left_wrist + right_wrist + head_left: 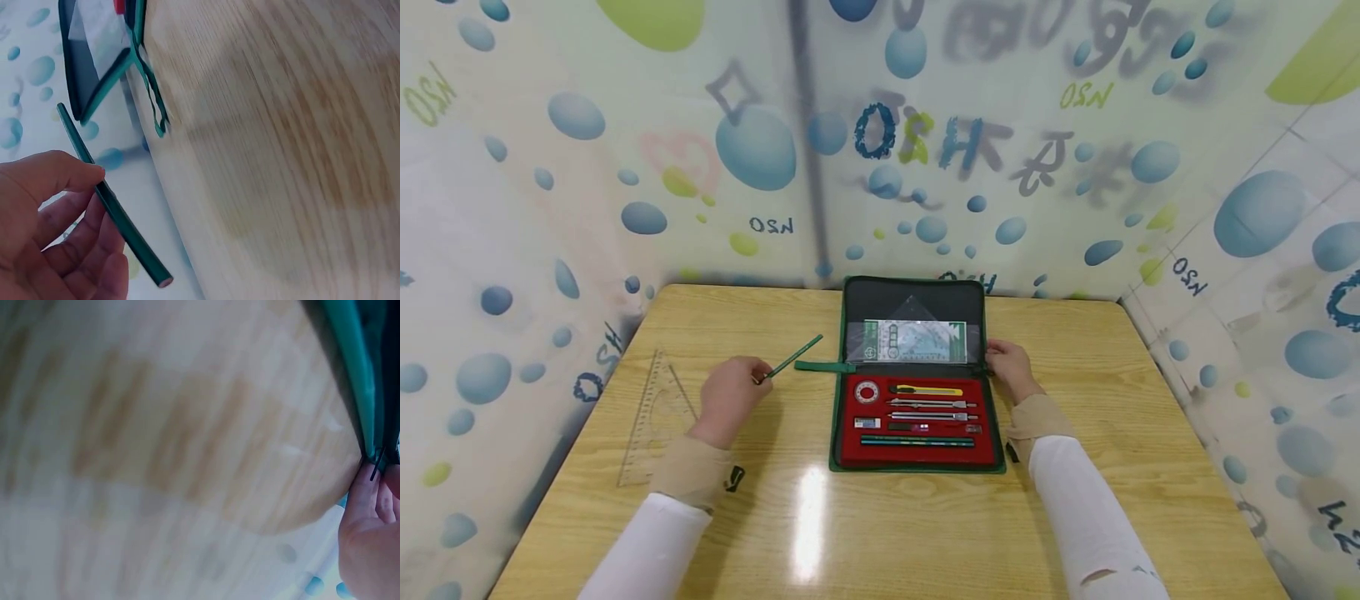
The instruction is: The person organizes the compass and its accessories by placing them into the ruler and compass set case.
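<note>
Between the thumb and fingers of my left hand [733,398] a green pencil [795,357] is pinched, held above the table left of the case. The left wrist view shows this pencil [128,231] slanting across the fingers, its flat end lowermost. My right hand [1011,367] grips the right edge of the open green zip case [992,454] near its hinge. In the right wrist view the fingers and thumb meet at the case's zip pull [377,464]. Inside the case, a red tray [917,457] bears compasses [928,403], a yellow cutter [940,391], an eraser [867,423] and green pencils [917,442].
A clear set square [643,417] lies on the wooden table [880,533], partly behind the left forearm. The case's lid stands raised near the patterned wall, with a packet of rulers [917,342] in its pocket. A green strap [820,367] sticks out leftward.
</note>
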{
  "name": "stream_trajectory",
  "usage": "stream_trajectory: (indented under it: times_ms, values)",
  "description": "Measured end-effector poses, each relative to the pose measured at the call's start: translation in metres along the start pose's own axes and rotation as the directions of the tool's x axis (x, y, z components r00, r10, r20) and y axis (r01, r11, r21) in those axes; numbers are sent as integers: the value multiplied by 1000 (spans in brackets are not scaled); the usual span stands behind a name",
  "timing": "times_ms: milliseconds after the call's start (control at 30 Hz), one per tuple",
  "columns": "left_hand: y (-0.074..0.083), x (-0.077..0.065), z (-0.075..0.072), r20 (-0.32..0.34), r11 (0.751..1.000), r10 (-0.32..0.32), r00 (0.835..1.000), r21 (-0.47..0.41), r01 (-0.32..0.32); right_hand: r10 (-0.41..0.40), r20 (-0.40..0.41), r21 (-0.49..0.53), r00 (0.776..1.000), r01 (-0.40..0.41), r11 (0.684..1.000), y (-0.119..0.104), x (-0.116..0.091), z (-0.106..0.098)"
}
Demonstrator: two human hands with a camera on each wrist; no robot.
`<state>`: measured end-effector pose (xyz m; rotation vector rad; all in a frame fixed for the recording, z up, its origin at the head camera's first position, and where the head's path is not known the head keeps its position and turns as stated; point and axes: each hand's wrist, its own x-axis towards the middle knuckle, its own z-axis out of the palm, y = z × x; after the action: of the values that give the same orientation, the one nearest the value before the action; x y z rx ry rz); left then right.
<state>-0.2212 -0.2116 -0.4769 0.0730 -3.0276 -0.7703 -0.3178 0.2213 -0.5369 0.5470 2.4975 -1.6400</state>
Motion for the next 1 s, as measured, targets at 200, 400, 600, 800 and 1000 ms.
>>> stream_trajectory:
  times_ms: [200,400,600,800,1000]
  values:
    - [16,-1,11,20,997,73,997,7,-73,8,2,13,1000,-8,1000,-1,-1,-1]
    - [33,-3,20,-8,987,158,987,33,-157,11,9,17,1000,-12,1000,-1,-1,-1]
    - [47,-4,27,17,981,188,982,52,-189,9,13,24,1000,-9,1000,-2,-1,-1]
    - [63,-8,40,52,958,267,962,98,-271,15,12,21,1000,-16,1000,-4,-3,-1]
    - [80,-14,56,78,919,367,927,126,-374,21,15,25,1000,-21,999,-4,-4,-1]
